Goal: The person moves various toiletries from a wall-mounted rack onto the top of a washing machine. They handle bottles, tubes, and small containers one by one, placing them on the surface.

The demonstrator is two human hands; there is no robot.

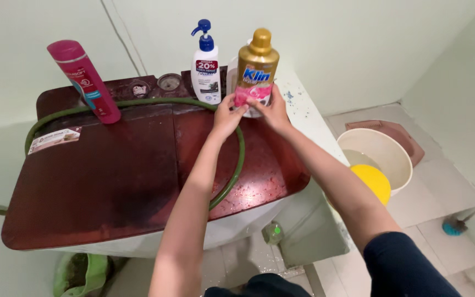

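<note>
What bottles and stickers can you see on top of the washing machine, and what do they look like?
Gold bottle: back right, round gold cap, pink and white label; left hand and right hand both touch it.
White pump bottle: just left of the gold one, blue pump, red and dark label.
Pink bottle: back left, tall, leaning, teal band.
Sticker: flat on the dark red lid, left side, white strip.
</note>
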